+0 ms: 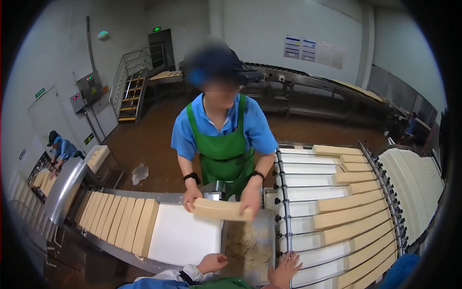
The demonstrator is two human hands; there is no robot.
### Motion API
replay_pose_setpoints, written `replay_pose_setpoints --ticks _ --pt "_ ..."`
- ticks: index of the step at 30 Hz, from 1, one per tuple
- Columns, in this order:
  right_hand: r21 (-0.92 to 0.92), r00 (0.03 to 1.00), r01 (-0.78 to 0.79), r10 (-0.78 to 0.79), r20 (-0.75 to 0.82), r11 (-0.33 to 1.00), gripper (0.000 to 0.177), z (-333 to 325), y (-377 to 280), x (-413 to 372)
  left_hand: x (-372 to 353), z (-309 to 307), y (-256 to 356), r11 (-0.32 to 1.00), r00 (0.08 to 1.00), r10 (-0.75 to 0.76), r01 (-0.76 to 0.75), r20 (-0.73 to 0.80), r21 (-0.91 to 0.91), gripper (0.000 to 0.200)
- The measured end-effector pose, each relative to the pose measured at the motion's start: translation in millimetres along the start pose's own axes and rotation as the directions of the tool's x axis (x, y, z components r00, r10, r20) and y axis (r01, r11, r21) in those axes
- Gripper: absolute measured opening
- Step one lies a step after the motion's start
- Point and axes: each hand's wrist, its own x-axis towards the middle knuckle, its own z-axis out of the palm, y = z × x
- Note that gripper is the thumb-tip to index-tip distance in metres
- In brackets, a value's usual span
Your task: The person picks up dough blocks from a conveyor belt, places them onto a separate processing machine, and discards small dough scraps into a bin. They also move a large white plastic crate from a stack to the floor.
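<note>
My left hand [212,263] is at the bottom middle, over the near edge of the white belt, its fingers curled in with nothing visible in them. My right hand [286,268] lies with fingers spread on the metal rail [288,231] at the left side of the laned conveyor. Between my hands is a metal bin [275,241] holding pale scraps [248,241]. Across from me, a co-worker in a green apron holds a long pale-yellow block [216,208] with both hands, above the belt's right end and the bin.
On the left, a row of upright pale blocks [118,219] stands on the white belt [183,236]. To the right, long pale blocks [356,202] lie in the lanes between metal bars. A curved metal cover [67,190] sits at the far left; another person works beyond it.
</note>
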Motion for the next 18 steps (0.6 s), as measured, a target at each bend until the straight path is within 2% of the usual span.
replay_pose_setpoints --ticks 1,3,8,14,18 --pt "0.007 1.000 -0.008 0.008 0.019 1.000 0.098 7 3 -1 -6 1 -5 0.997 0.997 -0.071 0.071 0.039 -0.022 0.041" --pt "0.024 0.996 -0.059 0.057 0.071 0.998 0.096 28 15 0 -3 11 -19 0.997 0.999 -0.046 0.046 0.019 -0.054 0.042" --pt "-0.042 1.000 -0.021 0.020 -0.008 0.999 0.084 51 23 -8 -3 20 -13 0.996 0.993 -0.037 0.046 0.111 -0.082 0.039" --pt "-0.029 0.996 -0.009 0.006 -0.085 1.000 0.076 44 14 1 16 19 13 0.997 0.976 0.063 -0.054 0.207 -0.048 0.037" --pt "-0.010 0.997 -0.011 0.010 -0.079 1.000 0.074 45 15 -2 17 18 20 0.997 0.981 0.076 -0.071 0.176 -0.031 0.042"
